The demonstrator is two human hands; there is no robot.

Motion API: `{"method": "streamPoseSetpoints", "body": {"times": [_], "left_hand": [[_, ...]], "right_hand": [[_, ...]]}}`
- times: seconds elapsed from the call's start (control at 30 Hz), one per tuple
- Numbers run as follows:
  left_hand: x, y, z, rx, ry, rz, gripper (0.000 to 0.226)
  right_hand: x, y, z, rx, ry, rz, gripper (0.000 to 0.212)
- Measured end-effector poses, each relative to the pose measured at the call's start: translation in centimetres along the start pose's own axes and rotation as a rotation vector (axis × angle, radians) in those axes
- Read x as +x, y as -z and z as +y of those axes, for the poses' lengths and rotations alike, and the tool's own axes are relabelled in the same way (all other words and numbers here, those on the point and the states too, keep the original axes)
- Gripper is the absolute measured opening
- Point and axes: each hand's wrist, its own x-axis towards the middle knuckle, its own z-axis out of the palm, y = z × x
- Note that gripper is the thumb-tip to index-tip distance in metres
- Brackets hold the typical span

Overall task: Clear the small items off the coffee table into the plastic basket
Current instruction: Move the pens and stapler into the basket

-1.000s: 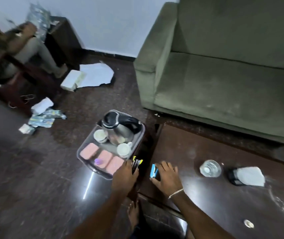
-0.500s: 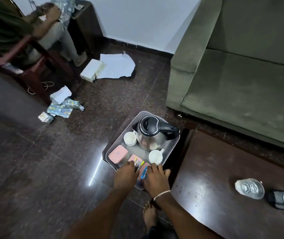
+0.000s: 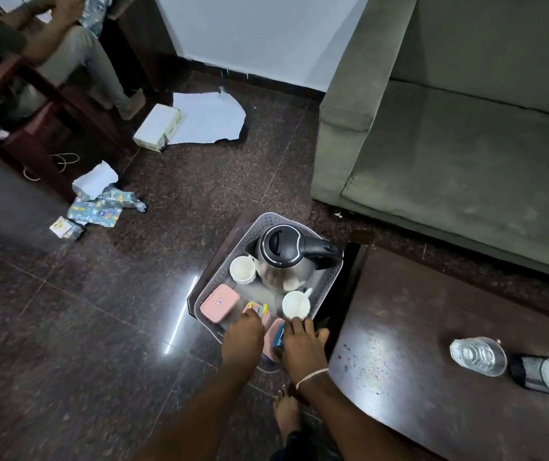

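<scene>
Since a second ago both hands have been carried off the table edge and are now held over the near end of the basket. Nearest the camera, a bare foot (image 3: 286,410) is seen on the dark polished stone floor (image 3: 100,327) between the forearms.

The left hand (image 3: 243,339) is curled round a bundle of thin dark sticks with yellow tips (image 3: 259,309), held low over a pink box inside the basket. The right hand (image 3: 303,344), with a thin chain bracelet (image 3: 311,377) at the wrist, is closed on a small flat blue packet (image 3: 278,336) over another pink box. Whether either item touches what lies below cannot be told.

The grey perforated plastic basket (image 3: 225,260) is set on the floor just beside the end of the dark brown wooden coffee table (image 3: 416,377). Held in it are a pink rounded plastic box (image 3: 219,302), two white ceramic cups (image 3: 242,269) and, at the far end, a steel electric kettle with a black lid and handle (image 3: 286,257).

On the table, a clear glass tumbler (image 3: 477,356) is stood just beside a black mesh and white object (image 3: 546,374) cut off by the frame edge.

Farther off, an olive green fabric sofa (image 3: 466,144) is placed behind the table. Torn white paper (image 3: 206,118) and a white carton (image 3: 158,131) are strewn on the floor, and a seated person (image 3: 50,44) is partly shown at the far corner.
</scene>
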Motion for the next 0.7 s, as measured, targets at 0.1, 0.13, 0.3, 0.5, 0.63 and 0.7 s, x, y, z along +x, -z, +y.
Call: {"method": "streamPoseSetpoints", "body": {"times": [0.1,0.13,0.3,0.5,0.63,0.7], "left_hand": [[0.1,-0.1,0.1,0.038,-0.014,0.012,0.022],[0.1,0.0,0.2,0.043,-0.020,0.016,0.022],[-0.5,0.8,1.1,0.058,-0.049,0.038,0.023],[-2.3,1.6,3.5,0.286,-0.379,0.048,0.031],[-3.7,1.5,7.5,0.224,-0.528,0.104,0.023],[-4.4,0.7,9.7,0.173,-0.585,0.112,0.030]], "right_hand": [[0.0,0.0,0.3,-0.005,0.027,0.021,0.045],[0.0,0.1,0.3,0.002,0.038,0.018,0.048],[-0.8,0.7,1.2,0.048,0.055,0.001,0.051],[-2.8,2.3,3.8,0.110,0.025,0.062,0.037],[-4.8,2.6,8.6,0.202,-0.014,0.066,0.052],[-6.2,2.3,11.6,0.217,-0.023,0.081,0.060]]}}
